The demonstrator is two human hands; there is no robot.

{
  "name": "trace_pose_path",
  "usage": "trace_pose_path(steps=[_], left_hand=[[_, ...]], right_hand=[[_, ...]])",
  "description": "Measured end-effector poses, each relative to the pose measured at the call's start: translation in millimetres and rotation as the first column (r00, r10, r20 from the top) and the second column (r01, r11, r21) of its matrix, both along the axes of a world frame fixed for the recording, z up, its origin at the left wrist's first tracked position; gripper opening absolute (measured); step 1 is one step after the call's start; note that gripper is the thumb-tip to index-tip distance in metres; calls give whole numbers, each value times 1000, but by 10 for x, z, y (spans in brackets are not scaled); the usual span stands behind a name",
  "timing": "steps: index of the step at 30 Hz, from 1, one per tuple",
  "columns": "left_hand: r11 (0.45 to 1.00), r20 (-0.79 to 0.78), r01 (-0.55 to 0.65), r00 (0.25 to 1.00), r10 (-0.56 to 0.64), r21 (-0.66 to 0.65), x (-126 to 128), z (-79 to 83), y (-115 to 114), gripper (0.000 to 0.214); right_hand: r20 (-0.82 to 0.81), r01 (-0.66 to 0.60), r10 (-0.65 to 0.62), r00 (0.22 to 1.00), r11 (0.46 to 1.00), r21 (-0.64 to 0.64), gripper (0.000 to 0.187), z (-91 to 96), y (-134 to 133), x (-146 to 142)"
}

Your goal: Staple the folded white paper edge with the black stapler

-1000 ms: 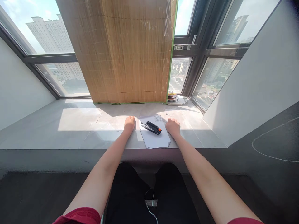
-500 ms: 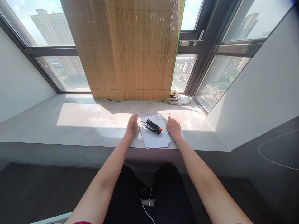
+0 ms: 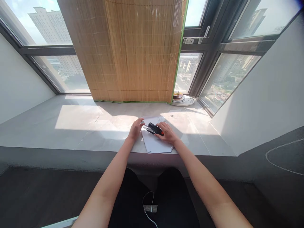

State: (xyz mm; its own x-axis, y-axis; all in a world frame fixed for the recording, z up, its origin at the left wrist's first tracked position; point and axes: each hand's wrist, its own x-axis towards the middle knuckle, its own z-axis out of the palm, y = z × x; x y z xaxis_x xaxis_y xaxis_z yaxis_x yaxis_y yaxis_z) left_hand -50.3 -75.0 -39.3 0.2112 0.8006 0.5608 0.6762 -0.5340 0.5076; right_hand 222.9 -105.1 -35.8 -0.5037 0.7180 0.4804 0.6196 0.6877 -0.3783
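A black stapler with an orange end lies on white sheets of paper on the grey window ledge. My right hand rests over the stapler's orange end, fingers curled onto it. My left hand sits at the paper's left edge, fingers spread and reaching toward the stapler's metal tip. Both forearms stretch out from the bottom of the view.
A bamboo blind hangs against the window behind the paper. A stack of plates stands at the back right of the ledge. A small metal bit lies right of the paper. White walls slope in on both sides.
My right hand has moved left from beside the paper onto the stapler. My left hand has opened and reached toward the stapler's tip.
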Motion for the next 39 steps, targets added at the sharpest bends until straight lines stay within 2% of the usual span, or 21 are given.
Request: trace_pose_path(steps=[3, 7, 12, 15, 20, 26, 31, 39], left_hand=[[999, 42, 25, 999, -24, -23, -19, 26, -13, 17], [991, 35, 133, 991, -133, -11, -31, 50, 12, 12], [971, -34, 187, 980, -194, -147, -8, 6, 108, 11], [960, -62, 211, 972, -225, -184, 1, -3, 126, 11], [960, -56, 202, 975, -217, -194, -1, 22, 121, 12], [952, 30, 245, 969, -243, -186, -19, -15, 150, 11], [943, 25, 251, 968, -251, -218, -30, -25, 157, 13], [947, 69, 261, 965, -252, -188, -38, -33, 155, 11]], right_hand=[[-22, -12, 11, 1000, 998, -61, 39, -25, 26, -1], [-83, 4, -13, 996, 993, -116, 38, -60, 39, 11], [-92, 15, -28, 995, 991, -134, 39, -86, 42, 17], [-98, 11, -25, 995, 991, -135, 39, -91, 42, 16], [-88, 13, -27, 996, 989, -150, 39, -70, 32, 11], [-90, 3, -17, 996, 989, -150, 38, -48, 26, 12], [-75, 20, -32, 997, 988, -154, 39, -45, 19, 8], [-91, 7, -20, 996, 990, -139, 36, -63, 34, 12]])
